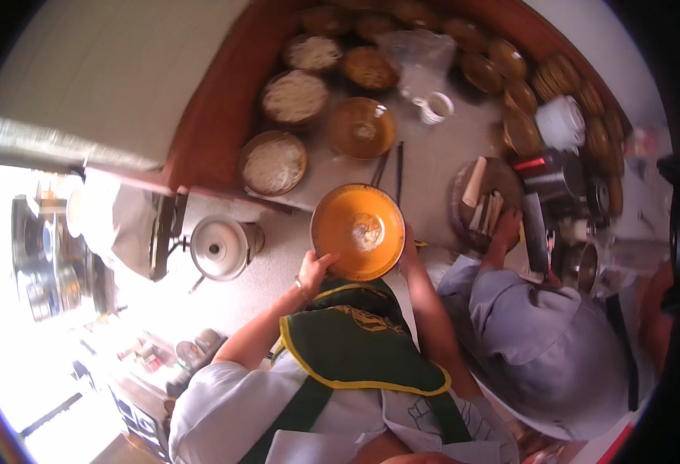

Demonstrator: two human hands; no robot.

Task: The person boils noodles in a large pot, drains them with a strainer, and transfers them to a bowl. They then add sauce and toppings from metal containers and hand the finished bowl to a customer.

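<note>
Before my chest is a wide orange-brown bowl with a dark rim and some pale grains or seasoning at its bottom. My left hand grips its lower left rim, thumb over the edge. At the right rim is my right hand, its fingers mostly hidden by the bowl. Just beyond, a pair of dark chopsticks lies on the table. A similar bowl stands there with a little pale matter in it. Along the left are bowls of white noodle-like strands.
At my right, a co-worker's hand touches pale stalks on a round chopping board, beside a cleaver. A white cup, plastic bag and stacked brown bowls stand farther back. A lidded pot sits left.
</note>
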